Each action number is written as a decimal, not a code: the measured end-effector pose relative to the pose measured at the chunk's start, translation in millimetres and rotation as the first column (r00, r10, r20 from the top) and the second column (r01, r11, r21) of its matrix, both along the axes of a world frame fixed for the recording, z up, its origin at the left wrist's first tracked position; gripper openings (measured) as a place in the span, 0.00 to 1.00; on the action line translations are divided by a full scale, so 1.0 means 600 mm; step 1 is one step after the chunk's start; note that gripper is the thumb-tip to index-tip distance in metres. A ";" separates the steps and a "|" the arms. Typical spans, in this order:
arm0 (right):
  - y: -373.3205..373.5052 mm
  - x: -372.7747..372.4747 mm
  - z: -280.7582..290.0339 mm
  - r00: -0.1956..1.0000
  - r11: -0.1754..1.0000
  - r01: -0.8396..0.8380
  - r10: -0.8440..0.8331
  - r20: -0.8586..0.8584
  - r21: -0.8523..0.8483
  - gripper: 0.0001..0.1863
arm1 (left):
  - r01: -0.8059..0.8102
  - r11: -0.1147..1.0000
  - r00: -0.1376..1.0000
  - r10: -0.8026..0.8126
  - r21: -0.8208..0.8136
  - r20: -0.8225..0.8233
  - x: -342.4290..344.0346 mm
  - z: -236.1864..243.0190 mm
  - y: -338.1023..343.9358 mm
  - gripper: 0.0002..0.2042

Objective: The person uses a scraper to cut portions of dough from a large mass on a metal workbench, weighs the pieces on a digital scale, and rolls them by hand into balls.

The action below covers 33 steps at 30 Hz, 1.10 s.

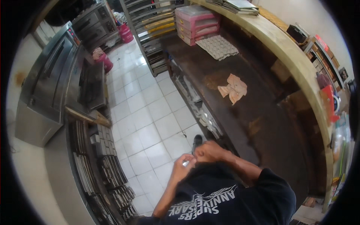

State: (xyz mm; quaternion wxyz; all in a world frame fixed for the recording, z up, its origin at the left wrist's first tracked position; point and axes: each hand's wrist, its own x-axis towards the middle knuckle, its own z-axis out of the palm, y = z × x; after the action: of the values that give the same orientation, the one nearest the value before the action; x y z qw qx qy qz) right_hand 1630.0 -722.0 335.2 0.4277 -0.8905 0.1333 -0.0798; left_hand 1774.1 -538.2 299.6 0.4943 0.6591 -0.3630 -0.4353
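Observation:
My left hand (183, 166) is in front of my dark shirt, its thumb and fingers curled toward each other. A small white patch shows between those fingers; whether it is a held thing or the floor behind, I cannot make out. Right beside it, my right hand (210, 151) is closed, knuckles up, with whatever may be in it hidden. Both hands are close together, left of the dark worktable's (249, 129) near edge. On that table lies a crumpled pale orange cloth (234, 89), well apart from my hands.
A grey egg tray (217, 47) and a pink drawer box (197, 24) stand at the table's far end, beside a metal rack (148, 28). Steel ovens (48, 78) line the left wall, above shelves of stacked baking pans (112, 168). White floor tiles (146, 112) run between.

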 end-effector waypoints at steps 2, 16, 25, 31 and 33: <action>-0.057 0.014 -0.014 0.998 0.998 0.061 -0.061 0.016 -0.004 0.08 | -0.042 0.998 0.998 0.044 0.047 -0.048 0.031 -0.003 -0.028 0.10; -0.353 0.098 -0.019 0.909 0.899 0.397 -0.413 0.053 0.186 0.08 | -0.141 0.988 0.990 0.142 0.067 -0.021 0.207 0.020 -0.326 0.12; -0.507 -0.020 -0.190 0.361 0.280 0.818 -0.930 0.069 -0.502 0.22 | 0.075 0.993 0.996 -0.070 0.089 -0.051 0.215 0.005 -0.446 0.07; -0.590 -0.104 -0.306 0.288 0.314 0.910 -0.949 -0.130 -0.272 0.21 | 0.285 0.959 0.946 -0.283 -0.014 -0.160 0.217 -0.022 -0.529 0.04; -0.601 -0.100 -0.249 0.416 0.415 0.909 -0.897 -0.147 0.038 0.19 | 0.292 0.956 0.942 -0.291 -0.023 -0.167 0.229 -0.016 -0.547 0.05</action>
State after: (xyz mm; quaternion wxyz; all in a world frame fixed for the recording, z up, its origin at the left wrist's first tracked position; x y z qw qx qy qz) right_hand 1570.1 -1082.4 185.9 0.3592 -0.6562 0.6174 -0.2434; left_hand 1911.4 -866.5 289.9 0.4526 0.5595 -0.4129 -0.5583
